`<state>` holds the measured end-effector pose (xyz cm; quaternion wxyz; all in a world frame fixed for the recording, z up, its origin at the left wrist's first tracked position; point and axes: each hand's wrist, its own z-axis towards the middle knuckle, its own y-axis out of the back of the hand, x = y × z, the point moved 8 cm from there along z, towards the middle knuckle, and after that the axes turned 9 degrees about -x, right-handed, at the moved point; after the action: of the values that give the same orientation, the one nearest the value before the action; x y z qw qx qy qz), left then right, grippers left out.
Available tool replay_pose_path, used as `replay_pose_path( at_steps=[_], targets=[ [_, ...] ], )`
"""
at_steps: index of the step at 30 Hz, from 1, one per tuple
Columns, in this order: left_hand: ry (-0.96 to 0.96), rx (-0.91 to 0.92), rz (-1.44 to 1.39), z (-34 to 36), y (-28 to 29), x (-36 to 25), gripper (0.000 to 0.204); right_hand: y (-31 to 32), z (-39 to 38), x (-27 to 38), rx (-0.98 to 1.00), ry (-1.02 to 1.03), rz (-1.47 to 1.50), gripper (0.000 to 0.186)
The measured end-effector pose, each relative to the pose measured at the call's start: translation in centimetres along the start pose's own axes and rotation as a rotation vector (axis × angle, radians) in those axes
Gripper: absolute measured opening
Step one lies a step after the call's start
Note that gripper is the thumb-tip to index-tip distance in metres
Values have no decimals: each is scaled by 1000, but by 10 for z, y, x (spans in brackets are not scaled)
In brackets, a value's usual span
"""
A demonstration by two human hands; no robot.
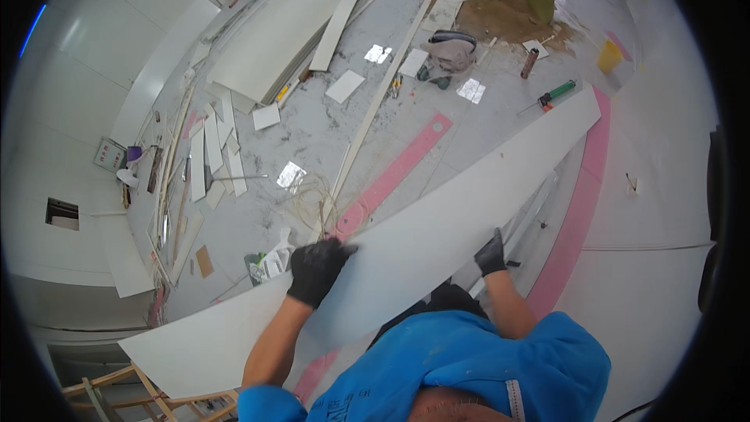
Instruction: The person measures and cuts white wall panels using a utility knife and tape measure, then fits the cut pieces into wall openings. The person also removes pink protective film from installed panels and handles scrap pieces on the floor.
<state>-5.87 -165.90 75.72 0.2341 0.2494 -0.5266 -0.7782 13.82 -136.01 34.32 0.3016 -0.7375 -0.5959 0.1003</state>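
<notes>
A long white panel (422,242) lies slantwise across the front of me, from the lower left to the upper right. My left hand (316,272), in a black glove, is closed on its far edge, with the thumb on the face. My right hand (491,255), gloved the same way, is closed at the near edge, closer to my body; its fingers are partly hidden. Beyond the panel, a pink strip (398,172) lies on the floor beside a loose coil of pale cord (312,202), near my left hand.
Large stacked white sheets (266,62) lie at the far left, with offcuts (213,141) nearer. A green caulking gun (557,92) lies by the panel's far end. Farther off are a grey bag (451,55) and a yellow bucket (609,56). A wooden frame (156,395) stands at the lower left.
</notes>
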Motion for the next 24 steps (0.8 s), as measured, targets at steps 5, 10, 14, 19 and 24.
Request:
replay_pose_path(
  at_steps=[5, 10, 14, 19, 24],
  targets=[
    [-141, 105, 299, -20, 88, -29, 29, 3, 111, 123, 57, 320, -102, 64],
    [-62, 246, 431, -36, 129, -34, 38, 1, 140, 139, -110, 343, -79, 75],
    [-2, 204, 475, -47, 154, -31, 32, -27, 109, 100, -39, 256, 56, 77],
    [33, 12, 496, -78, 183, -23, 43, -25, 78, 83, -211, 118, 56, 66],
    [279, 164, 339, -117, 164, 25, 41, -37, 93, 85, 138, 43, 52, 49]
  ],
)
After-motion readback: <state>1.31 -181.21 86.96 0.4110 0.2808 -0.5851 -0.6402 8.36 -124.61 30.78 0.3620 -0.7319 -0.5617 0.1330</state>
